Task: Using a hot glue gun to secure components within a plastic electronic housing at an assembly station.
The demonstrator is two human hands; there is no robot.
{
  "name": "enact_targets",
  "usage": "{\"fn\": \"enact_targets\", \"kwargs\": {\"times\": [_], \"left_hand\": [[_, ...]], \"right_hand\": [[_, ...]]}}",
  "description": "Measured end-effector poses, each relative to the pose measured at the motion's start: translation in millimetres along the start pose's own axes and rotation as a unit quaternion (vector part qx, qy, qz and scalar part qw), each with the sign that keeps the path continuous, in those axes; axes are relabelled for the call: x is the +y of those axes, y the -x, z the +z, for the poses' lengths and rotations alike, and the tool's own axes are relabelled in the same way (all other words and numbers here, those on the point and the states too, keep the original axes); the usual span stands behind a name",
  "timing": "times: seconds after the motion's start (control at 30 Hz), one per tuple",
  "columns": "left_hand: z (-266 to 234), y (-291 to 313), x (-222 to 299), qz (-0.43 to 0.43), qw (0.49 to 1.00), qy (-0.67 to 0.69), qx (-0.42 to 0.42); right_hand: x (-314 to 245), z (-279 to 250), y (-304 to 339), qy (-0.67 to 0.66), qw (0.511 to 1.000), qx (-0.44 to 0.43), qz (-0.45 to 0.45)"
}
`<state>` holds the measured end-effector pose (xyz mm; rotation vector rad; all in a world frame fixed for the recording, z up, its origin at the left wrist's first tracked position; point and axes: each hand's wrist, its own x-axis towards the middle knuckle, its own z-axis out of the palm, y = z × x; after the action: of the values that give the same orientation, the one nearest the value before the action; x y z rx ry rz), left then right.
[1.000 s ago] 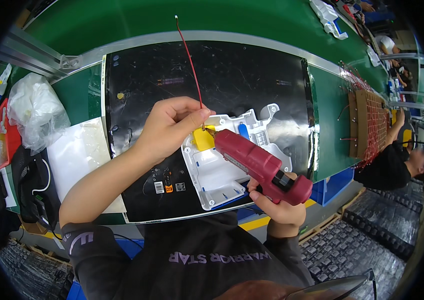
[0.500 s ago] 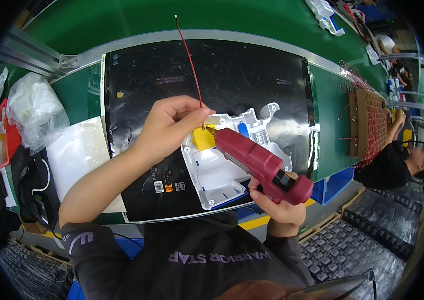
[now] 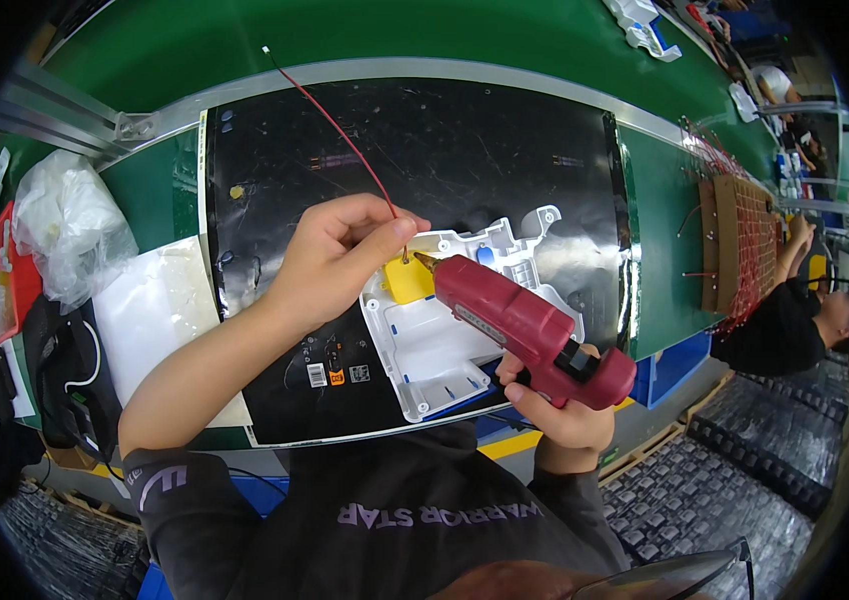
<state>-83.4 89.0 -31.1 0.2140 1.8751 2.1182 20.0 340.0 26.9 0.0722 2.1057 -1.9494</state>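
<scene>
Cable point(image 3: 350, 143): one, left fingers point(image 3: 391, 239) pinching; glue gun point(image 3: 510, 310): one, right fingers point(image 3: 535, 407) gripping.

Left forearm point(image 3: 230, 350) is bare, runs diagonally in over the near edge of the bench point(image 3: 665, 230); elbow is bent, on the near side. Left grip point(image 3: 350, 250) sits above mid-bench: thumb and index pinch at the tips, other fingers curl. Right sleeve point(image 3: 580, 510) comes up from below the bench's near edge; right grip point(image 3: 560, 412) is there, fingers wrapped closed.
</scene>
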Motion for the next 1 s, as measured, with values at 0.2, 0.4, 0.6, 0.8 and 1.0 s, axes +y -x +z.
{"fn": "enact_targets", "kwargs": {"times": [0.2, 0.4, 0.6, 0.8, 1.0], "left_hand": [[-0.4, 0.3, -0.2, 0.004, 1.0, -0.001, 0.001], [-0.6, -0.4, 0.7, 0.0, 1.0, 0.01, -0.004], [0.2, 0.0, 2.9, -0.003, 1.0, 0.022, -0.006], [-0.4, 0.6, 2.1, 0.005, 1.0, 0.024, -0.006], [-1.4, -0.2, 1.8, -0.002, 1.0, 0.013, -0.006]], "right_hand": [[0.4, -4.1, -2.9, 0.023, 0.998, -0.041, -0.041], [-2.7, -2.9, -3.8, 0.02, 0.998, -0.052, -0.035], [-3.1, -2.1, -3.4, 0.033, 0.997, -0.048, -0.042], [-5.6, -0.2, -2.9, 0.048, 0.997, -0.045, -0.037], [-5.2, -0.6, -3.8, 0.065, 0.995, -0.047, -0.053]]}}
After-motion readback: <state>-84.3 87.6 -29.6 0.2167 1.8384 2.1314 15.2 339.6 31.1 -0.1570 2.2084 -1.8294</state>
